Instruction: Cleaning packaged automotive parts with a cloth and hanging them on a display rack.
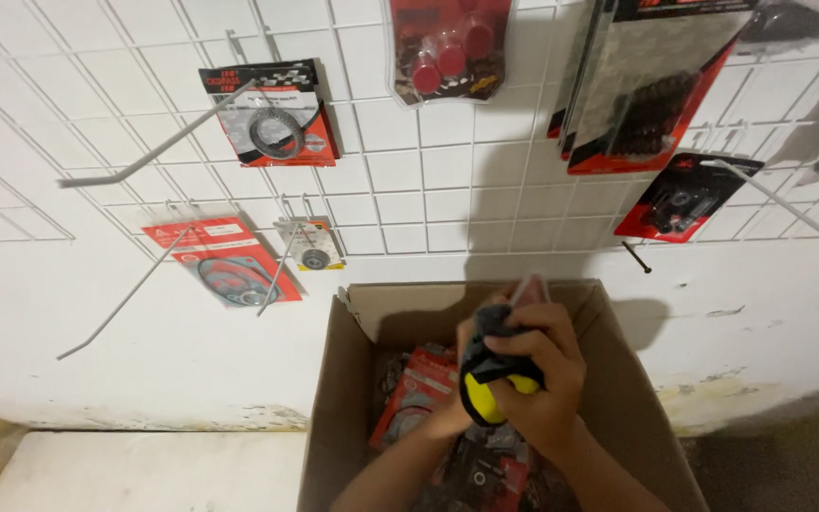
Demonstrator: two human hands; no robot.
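Both my hands are over an open cardboard box that stands against a white wall. My right hand is closed around a black and yellow tool-like object and a thin flat pack whose corner sticks up above the fingers. My left hand is mostly hidden behind the right one, its fingers against the same black and yellow object. Inside the box lie several red and black carded packs.
A white wire grid on the wall carries hanging packs: a ring pack, a red gasket card, a small bearing pack, red caps, and dark packs. Long bare hooks stick out. A pale ledge lies at lower left.
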